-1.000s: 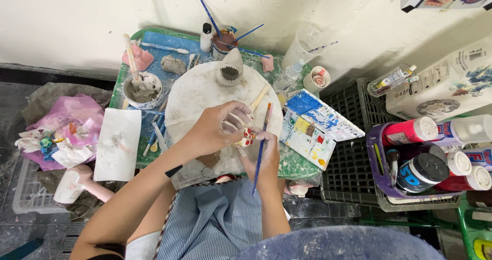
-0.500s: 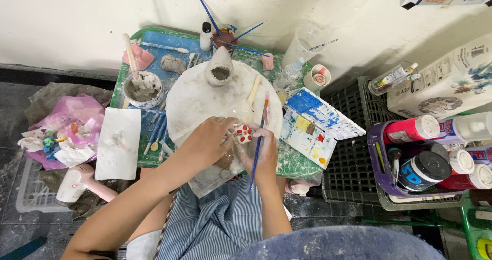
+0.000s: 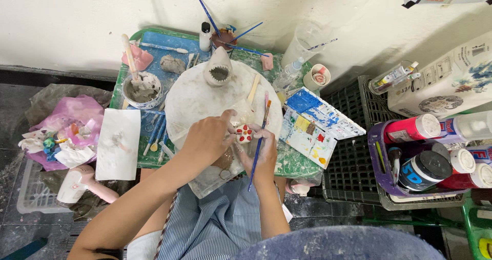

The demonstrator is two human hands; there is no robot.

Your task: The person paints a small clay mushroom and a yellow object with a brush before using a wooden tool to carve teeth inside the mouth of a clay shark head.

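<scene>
Biggest thing in front of you is the low green work table (image 3: 302,165), pushed up against the pale wall and pretty crusted with dried clay. Sitting on top of it is a big round white clay-smeared turntable board (image 3: 192,98), and at its far edge there's an unpainted grey clay shark head (image 3: 219,70) standing upright with its toothy mouth open toward you. To the right of the board, touching its edge, lies the white rectangular paint palette (image 3: 312,127) with blue, yellow and red patches. On the left side of the table you've got a round grey bowl of clay slip (image 3: 142,89) with a wooden stick poking out of it. Now the small stuff: your left hand (image 3: 207,139) is curled around a small round white clay piece with red dots (image 3: 244,134), gripping it from the left right at the near edge of the board. Your right hand (image 3: 264,155) is closed around a thin blue-handled paintbrush (image 3: 259,144), held close beside the piece on its right, handle running back toward your lap; I can't tell if the bristles touch the piece.
</scene>
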